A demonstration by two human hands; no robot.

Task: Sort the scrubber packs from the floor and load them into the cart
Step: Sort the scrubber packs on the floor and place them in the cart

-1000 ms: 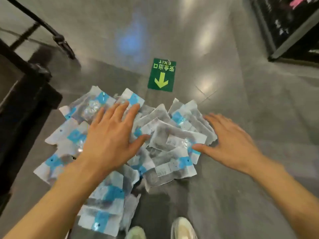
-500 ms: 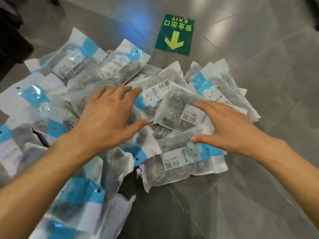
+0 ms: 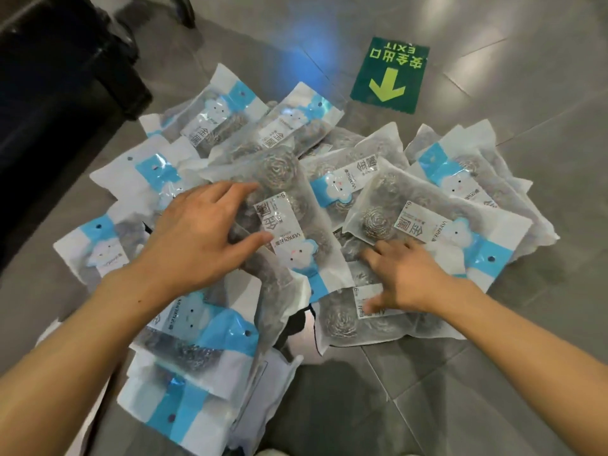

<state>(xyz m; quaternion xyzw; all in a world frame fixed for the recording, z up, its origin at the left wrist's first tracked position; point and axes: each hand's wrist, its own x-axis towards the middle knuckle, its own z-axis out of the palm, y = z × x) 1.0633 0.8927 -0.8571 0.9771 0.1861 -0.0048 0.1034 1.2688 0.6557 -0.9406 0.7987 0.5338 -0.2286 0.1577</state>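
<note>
Hands (image 3: 197, 235) on scrubber packs (image 3: 437, 225)

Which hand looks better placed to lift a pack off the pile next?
Left, probably. The left hand already lies spread on the topmost pack, thumb at its edge. The right hand presses lower packs, partly tucked beneath another.

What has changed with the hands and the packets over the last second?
Both hands came down onto the pile. The left hand now presses a long scrubber pack lying across the middle; the right hand dropped from the pile's edge onto a lower pack. Nothing has been lifted. The green exit sign stays on the floor.
</note>
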